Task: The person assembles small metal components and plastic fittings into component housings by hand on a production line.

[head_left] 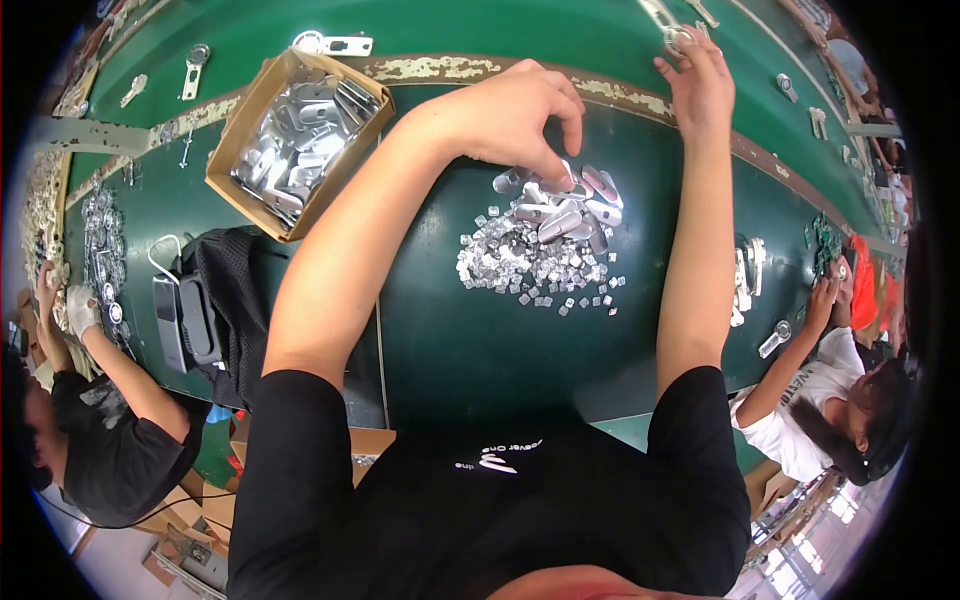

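Observation:
My left hand arches over a small heap of shiny, oblong metal plates. Its thumb reaches down to the top plates while the fingers stay apart from it. Below these plates lies a spread of small, clear or silvery square pieces. Out at the far right, my right hand is raised over the green belt. Its fingers close around the ring end of a pale, long part, which is partly blurred.
A cardboard box of metal plates stands left of my left forearm. Similar ring-ended parts lie along the green belt. A dark bag and a grey device sit at left. Co-workers work on both sides.

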Action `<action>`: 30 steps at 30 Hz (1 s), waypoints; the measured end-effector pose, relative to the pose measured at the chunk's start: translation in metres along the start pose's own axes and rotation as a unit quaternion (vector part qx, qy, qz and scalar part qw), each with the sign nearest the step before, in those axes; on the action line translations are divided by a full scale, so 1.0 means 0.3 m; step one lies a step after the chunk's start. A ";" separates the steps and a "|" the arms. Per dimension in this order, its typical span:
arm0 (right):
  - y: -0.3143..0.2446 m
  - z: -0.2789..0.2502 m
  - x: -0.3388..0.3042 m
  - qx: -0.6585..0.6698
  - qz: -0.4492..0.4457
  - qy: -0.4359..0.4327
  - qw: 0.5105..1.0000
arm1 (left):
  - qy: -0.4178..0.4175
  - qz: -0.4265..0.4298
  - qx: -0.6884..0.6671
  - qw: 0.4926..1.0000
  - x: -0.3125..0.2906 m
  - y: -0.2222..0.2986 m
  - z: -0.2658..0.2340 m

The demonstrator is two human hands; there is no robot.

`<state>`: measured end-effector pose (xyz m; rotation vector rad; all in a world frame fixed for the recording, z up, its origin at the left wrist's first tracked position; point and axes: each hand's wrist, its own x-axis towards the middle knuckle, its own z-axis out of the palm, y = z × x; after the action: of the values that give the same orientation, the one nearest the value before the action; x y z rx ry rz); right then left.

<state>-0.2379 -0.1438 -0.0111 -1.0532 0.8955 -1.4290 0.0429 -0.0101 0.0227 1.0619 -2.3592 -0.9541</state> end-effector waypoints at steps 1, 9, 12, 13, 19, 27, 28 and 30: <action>-0.028 -0.015 -0.004 0.034 0.005 -0.006 0.999 | -0.012 0.011 0.009 1.000 0.003 0.001 0.000; -0.309 0.159 -0.135 0.191 0.028 0.061 0.979 | 0.027 0.026 0.115 0.993 -0.010 0.035 0.067; -0.354 0.094 -0.116 0.278 0.080 -0.131 0.948 | 0.016 0.006 0.112 0.994 -0.003 0.058 0.048; -0.378 0.091 -0.129 0.271 0.084 -0.131 0.950 | 0.006 -0.010 0.117 0.993 -0.004 0.066 0.036; -0.433 0.118 -0.341 -0.191 0.101 -0.197 0.956 | 0.040 -0.020 0.007 0.999 0.006 0.127 -0.050; -0.289 0.045 -0.714 -0.518 0.147 -0.213 0.815 | 0.256 -0.028 0.014 0.966 0.027 0.041 0.021; -0.290 0.042 -0.734 -0.517 0.160 -0.206 0.816 | 0.255 -0.027 0.013 0.966 0.034 0.033 0.035; -0.279 0.050 -0.761 -0.512 0.168 -0.186 0.822 | 0.270 -0.029 0.029 0.962 0.049 0.016 0.054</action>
<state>-0.2482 0.0934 0.0441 -1.7590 1.5019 -0.3235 0.0218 -0.0121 0.0157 1.2337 -1.9201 -0.5224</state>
